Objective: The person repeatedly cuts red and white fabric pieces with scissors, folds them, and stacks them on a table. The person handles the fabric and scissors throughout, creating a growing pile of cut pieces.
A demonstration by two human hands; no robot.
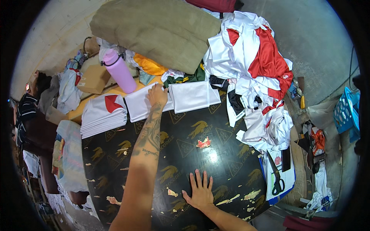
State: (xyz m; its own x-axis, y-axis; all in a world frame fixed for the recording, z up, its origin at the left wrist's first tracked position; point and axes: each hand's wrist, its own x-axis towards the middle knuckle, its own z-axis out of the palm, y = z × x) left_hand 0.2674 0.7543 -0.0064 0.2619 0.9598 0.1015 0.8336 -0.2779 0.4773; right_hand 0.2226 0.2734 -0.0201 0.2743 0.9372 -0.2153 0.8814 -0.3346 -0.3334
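Observation:
My left hand (158,95) reaches to the far side of the table, its fingers bent over the far edge of a folded white fabric piece (138,106) and closed on it; the fingertips are partly hidden. Right of it lies another pile of folded white fabric (190,96). On its left sits a neat stack of white pieces (102,119), with a red patch on the top one. My right hand (201,193) rests flat on the dark tabletop (185,154) near me, fingers spread, holding nothing.
A lilac bottle (119,72) and a cardboard box (93,79) stand at the back left. Behind the piles lies a large olive bundle (158,30). White-and-red garments (250,57) heap at the right, above black scissors (278,181) on papers. A blue basket (347,113) is far right.

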